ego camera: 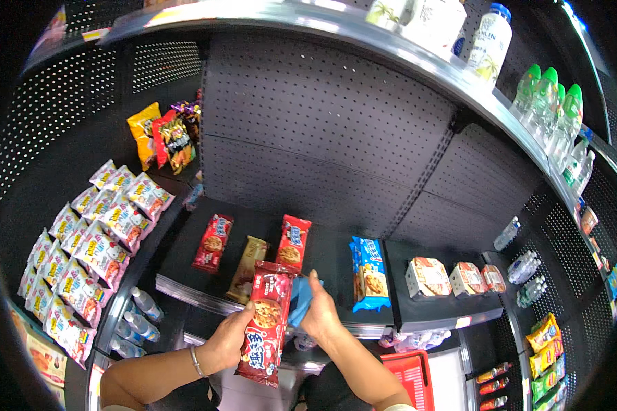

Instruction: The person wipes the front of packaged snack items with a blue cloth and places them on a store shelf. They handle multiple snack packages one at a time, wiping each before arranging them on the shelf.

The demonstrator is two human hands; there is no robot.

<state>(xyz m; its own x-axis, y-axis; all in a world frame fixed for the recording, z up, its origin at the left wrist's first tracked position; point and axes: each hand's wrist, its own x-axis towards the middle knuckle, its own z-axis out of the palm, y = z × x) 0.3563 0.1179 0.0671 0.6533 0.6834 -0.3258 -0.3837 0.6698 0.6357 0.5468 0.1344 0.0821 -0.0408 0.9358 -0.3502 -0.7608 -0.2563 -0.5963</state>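
My left hand (226,339), with a metal bangle at its wrist, grips a dark red pack of chocolate-chip cookies (266,323) by its left edge. Just right of that pack, my right hand (319,313) holds a blue cloth (300,300), partly hidden behind the pack. Beyond my hands, on the black shelf, lie a red cookie pack (293,241), a gold-brown biscuit pack (248,267) and, further left, another dark red cookie pack (213,243). Blue cookie packs (370,275) lie to the right of my right hand.
White snack bags (100,251) fill the left shelf. Boxed food tubs (429,277) stand at the right of the middle shelf. A metal upper shelf edge (308,23) curves overhead, with bottles (491,43) on it. A red plastic basket (409,377) is below, near my right forearm.
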